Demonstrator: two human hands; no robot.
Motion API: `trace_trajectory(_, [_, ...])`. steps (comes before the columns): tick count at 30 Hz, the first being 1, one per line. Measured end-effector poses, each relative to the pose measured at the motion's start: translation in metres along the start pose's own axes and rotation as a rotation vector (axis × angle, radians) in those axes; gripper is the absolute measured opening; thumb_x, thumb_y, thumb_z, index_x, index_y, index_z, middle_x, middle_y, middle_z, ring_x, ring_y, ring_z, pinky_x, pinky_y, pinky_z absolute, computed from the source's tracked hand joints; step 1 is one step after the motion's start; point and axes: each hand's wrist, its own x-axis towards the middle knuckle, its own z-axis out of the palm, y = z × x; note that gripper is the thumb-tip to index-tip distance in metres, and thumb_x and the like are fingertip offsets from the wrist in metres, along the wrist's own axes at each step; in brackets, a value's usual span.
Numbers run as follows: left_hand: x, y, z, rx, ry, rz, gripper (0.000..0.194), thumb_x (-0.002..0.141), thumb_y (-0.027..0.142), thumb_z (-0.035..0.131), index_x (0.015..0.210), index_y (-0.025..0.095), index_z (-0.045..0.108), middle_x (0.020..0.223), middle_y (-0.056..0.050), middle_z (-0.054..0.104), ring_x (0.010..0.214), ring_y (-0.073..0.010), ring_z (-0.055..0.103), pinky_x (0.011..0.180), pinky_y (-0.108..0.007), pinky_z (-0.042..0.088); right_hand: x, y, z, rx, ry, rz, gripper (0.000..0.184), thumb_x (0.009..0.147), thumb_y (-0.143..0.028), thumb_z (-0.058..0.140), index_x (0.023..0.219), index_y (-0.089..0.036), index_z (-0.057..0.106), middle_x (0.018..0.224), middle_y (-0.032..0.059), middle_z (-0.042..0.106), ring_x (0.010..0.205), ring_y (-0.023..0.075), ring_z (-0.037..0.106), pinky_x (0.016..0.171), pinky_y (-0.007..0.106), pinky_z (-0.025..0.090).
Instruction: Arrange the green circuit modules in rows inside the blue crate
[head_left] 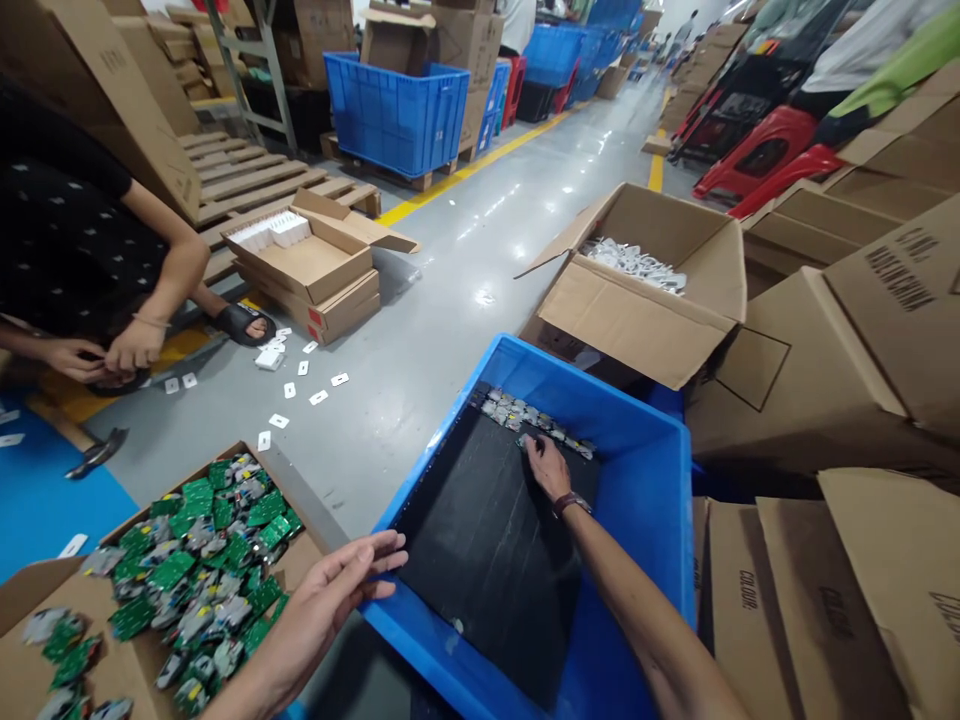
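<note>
A blue plastic bin (679, 500) stands in front of me, with a flat black sheet (495, 540) lying inside it. Along the sheet's far edge, small circuit boards (525, 412) with grey and silver parts sit in rows. My right hand (549, 468) reaches into the bin, fingers pinched on a small circuit board just below those rows; the fingers mostly cover it. My left hand (341, 590) is open, fingers stretched out at the bin's left rim. Left of it, a cardboard box holds a heap of green circuit boards (199, 505) with grey parts.
An open carton (637, 325) of white pieces stands beyond the bin; more cartons (810, 350) line the right. At left, another person's hands (124, 355) work near a hammer (97, 452). White plates (279, 420) lie scattered on the floor beside stacked boxes (330, 290).
</note>
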Motion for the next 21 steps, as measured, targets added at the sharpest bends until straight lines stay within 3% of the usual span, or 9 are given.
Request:
trace_trajectory(3, [0.000, -0.001, -0.001, -0.003, 0.005, 0.016, 0.049, 0.088, 0.056, 0.068, 0.120, 0.020, 0.075, 0.141, -0.015, 0.062, 0.133, -0.0373, 0.056, 0.103, -0.045, 0.052, 0.004, 0.001, 0.007, 0.008, 0.002, -0.098, 0.060, 0.079, -0.043, 0.059, 0.130, -0.011, 0.062, 0.120, 0.0194, 0.066, 0.108, 0.0305, 0.063, 0.098, 0.041, 0.048])
trace_trajectory(7, [0.001, -0.002, -0.003, 0.005, 0.013, 0.024, 0.050, 0.087, 0.056, 0.069, 0.120, 0.019, 0.075, 0.141, -0.015, 0.062, 0.131, -0.0372, 0.057, 0.101, -0.044, 0.053, 0.013, -0.007, 0.017, 0.077, 0.102, -0.090, 0.060, 0.076, -0.030, 0.054, 0.129, -0.005, 0.061, 0.121, 0.0226, 0.063, 0.109, 0.0317, 0.061, 0.103, 0.044, 0.046])
trace_trajectory(14, [-0.002, 0.005, -0.005, 0.013, 0.007, 0.013, 0.050, 0.085, 0.055, 0.072, 0.120, 0.019, 0.074, 0.136, -0.016, 0.066, 0.127, -0.0365, 0.061, 0.099, -0.044, 0.054, 0.012, -0.019, 0.014, 0.184, 0.152, -0.087, 0.052, 0.075, -0.031, 0.054, 0.120, -0.008, 0.066, 0.105, 0.0165, 0.068, 0.089, 0.0261, 0.063, 0.093, 0.043, 0.051])
trace_trajectory(18, [-0.004, 0.038, -0.030, -0.006, 0.183, 0.169, 0.045, 0.083, 0.045, 0.078, 0.115, 0.015, 0.074, 0.123, -0.018, 0.072, 0.116, -0.0351, 0.067, 0.091, -0.041, 0.056, -0.006, -0.039, 0.004, 0.163, 0.254, -0.250, 0.039, 0.084, -0.035, 0.050, 0.108, -0.010, 0.069, 0.103, 0.0178, 0.069, 0.096, 0.0277, 0.062, 0.094, 0.047, 0.050])
trace_trajectory(21, [-0.007, 0.054, -0.070, -0.101, 0.426, 0.407, 0.042, 0.081, 0.040, 0.080, 0.112, 0.012, 0.072, 0.114, -0.016, 0.075, 0.102, -0.0285, 0.072, 0.082, -0.035, 0.056, -0.030, -0.086, -0.001, 0.239, 0.295, -0.498, 0.034, 0.092, -0.043, 0.050, 0.102, -0.016, 0.070, 0.102, 0.0145, 0.071, 0.096, 0.0259, 0.065, 0.092, 0.045, 0.051])
